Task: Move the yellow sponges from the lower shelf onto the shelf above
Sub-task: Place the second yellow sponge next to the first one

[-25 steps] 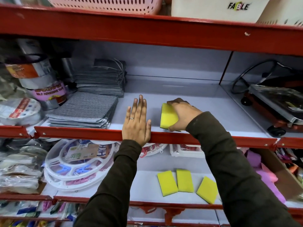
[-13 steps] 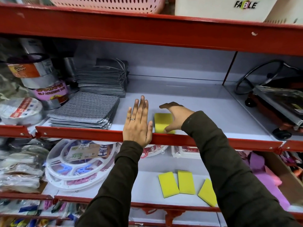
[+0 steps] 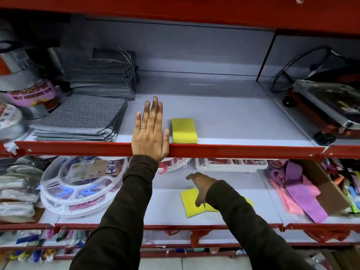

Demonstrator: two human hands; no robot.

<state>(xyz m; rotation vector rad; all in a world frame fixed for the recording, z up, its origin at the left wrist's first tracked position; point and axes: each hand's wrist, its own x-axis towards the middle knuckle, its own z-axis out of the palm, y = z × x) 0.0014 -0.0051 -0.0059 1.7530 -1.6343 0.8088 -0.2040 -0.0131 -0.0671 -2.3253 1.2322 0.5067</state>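
While flat on the upper shelf [image 3: 224,121] beside one sponge [image 3: 184,130] — left hand [image 3: 149,133] empty, right hand [image 3: 201,187] spread over lower sponges [image 3: 191,201].

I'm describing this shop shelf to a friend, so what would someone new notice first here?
Probably the bright yellow rectangular sponge lying flat near the front edge of the pale grey upper shelf, right beside the flat left hand with a ring. Below, the right hand reaches over more yellow sponges on the lower shelf.
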